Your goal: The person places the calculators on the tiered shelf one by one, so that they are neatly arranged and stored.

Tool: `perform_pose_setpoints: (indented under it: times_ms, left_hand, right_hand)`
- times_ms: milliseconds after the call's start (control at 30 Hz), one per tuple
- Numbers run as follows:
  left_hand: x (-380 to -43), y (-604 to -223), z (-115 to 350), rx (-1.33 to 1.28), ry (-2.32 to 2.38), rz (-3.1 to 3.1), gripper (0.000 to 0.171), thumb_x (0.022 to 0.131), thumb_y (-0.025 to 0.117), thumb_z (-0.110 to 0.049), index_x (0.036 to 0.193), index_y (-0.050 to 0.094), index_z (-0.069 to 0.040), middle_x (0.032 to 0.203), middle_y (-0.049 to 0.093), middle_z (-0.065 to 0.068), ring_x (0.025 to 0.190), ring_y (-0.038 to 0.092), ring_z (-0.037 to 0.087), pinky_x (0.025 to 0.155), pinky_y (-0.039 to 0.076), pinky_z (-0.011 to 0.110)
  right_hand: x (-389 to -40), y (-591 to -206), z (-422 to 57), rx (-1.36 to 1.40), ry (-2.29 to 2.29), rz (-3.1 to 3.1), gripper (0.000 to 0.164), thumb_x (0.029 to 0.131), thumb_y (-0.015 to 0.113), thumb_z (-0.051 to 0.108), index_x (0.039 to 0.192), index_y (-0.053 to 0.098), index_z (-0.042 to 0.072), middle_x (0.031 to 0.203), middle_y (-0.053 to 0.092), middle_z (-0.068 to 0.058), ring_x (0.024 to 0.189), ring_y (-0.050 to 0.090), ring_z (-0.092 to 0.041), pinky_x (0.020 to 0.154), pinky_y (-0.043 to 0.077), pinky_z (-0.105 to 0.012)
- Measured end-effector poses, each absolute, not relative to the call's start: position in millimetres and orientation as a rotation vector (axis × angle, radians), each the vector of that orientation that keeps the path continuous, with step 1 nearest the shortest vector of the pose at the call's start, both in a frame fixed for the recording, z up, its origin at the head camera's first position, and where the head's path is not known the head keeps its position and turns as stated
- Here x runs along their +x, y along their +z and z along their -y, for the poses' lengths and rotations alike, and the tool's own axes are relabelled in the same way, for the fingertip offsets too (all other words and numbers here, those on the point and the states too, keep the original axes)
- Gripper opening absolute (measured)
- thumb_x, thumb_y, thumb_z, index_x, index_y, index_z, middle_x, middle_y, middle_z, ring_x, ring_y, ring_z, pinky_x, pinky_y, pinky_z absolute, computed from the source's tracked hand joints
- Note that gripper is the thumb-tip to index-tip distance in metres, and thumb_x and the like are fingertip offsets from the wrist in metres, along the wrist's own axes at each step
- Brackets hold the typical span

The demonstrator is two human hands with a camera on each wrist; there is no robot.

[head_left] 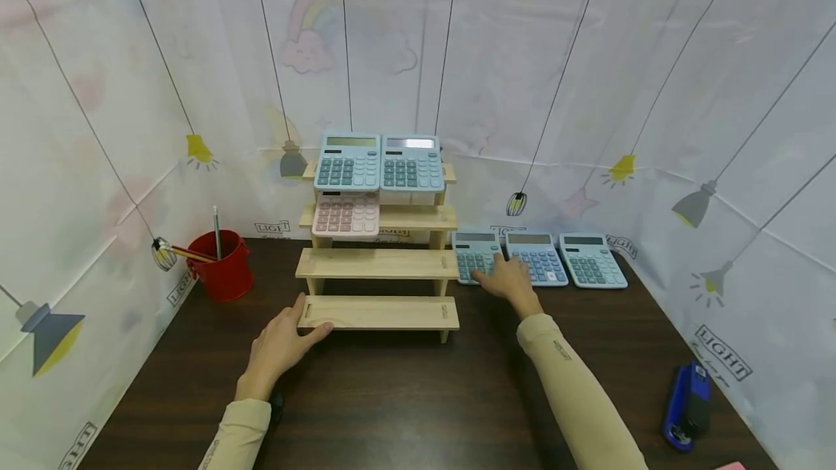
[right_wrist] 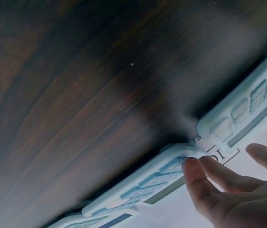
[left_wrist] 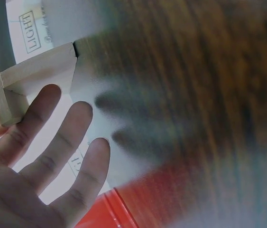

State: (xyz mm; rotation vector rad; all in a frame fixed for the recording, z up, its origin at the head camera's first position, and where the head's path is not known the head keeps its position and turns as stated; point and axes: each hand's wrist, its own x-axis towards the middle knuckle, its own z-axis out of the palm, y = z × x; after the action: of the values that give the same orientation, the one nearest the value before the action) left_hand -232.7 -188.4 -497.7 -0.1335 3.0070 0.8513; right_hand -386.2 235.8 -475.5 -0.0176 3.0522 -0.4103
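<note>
My left hand [head_left: 277, 347] rests at the left end of the lowest shelf of a stepped wooden rack [head_left: 379, 312]. Its thumb lies over the front corner; the left wrist view shows fingers [left_wrist: 52, 152] extended beside the rack's end. On the right, my other hand [head_left: 509, 281] reaches over the inner edges of a blue-green calculator [head_left: 474, 238] and a light blue calculator [head_left: 545, 267]. Its fingers look loosely extended, and contact is unclear. Two light blue calculators, left [head_left: 347, 162] and right [head_left: 411, 163], lean on the top shelf. Below the left one sits a pink calculator [head_left: 346, 216].
A third calculator [head_left: 592, 261] lies at the right end of the row by the back curtain. Pencils stick out of a red bucket [head_left: 225, 270] at the left. A blue stapler [head_left: 687, 406] lies near the right edge of the dark wooden table [head_left: 392, 405].
</note>
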Motion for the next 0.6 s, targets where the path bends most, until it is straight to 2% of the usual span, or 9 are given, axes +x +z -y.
perform_pose_setpoints:
  times_ms: [200,367,600]
  left_hand:
    - [-232.4,-497.4,188.4,-0.138,0.852,-3.013,0.105,0.086,0.056,-0.077,0.160,0.024,-0.009,0.148,0.050,0.025,0.124,0.057,0.044,0.096,0.047,0.067]
    - [-232.3,-498.0,189.2,-0.137,0.841,-3.020,0.105,0.086,0.055,-0.077,0.160,0.025,-0.010,0.148,0.050,0.024,0.125,0.057,0.043,0.095,0.048,0.066]
    - [-233.1,-498.6,189.3,-0.139,0.856,-3.012,0.105,0.086,0.055,-0.078,0.161,0.024,-0.011,0.148,0.050,0.024,0.125,0.057,0.044,0.095,0.047,0.067]
  right_hand:
    - [-392.3,-479.8,-233.5,0.014,-0.396,-3.038,0.089,0.096,0.052,0.060,0.156,0.030,-0.002,0.153,0.028,-0.043,0.144,0.017,-0.066,0.118,0.022,-0.070]
    - [-397.3,-483.2,-230.8,-0.029,-0.359,-3.035,0.094,0.094,0.052,0.063,0.156,0.028,-0.003,0.151,0.031,-0.043,0.143,0.022,-0.065,0.119,0.021,-0.070]
    - [-404.8,-483.5,-224.5,0.033,-0.405,-2.973,0.098,0.093,0.053,0.066,0.157,0.025,-0.003,0.154,0.025,-0.044,0.144,0.016,-0.066,0.115,0.025,-0.073]
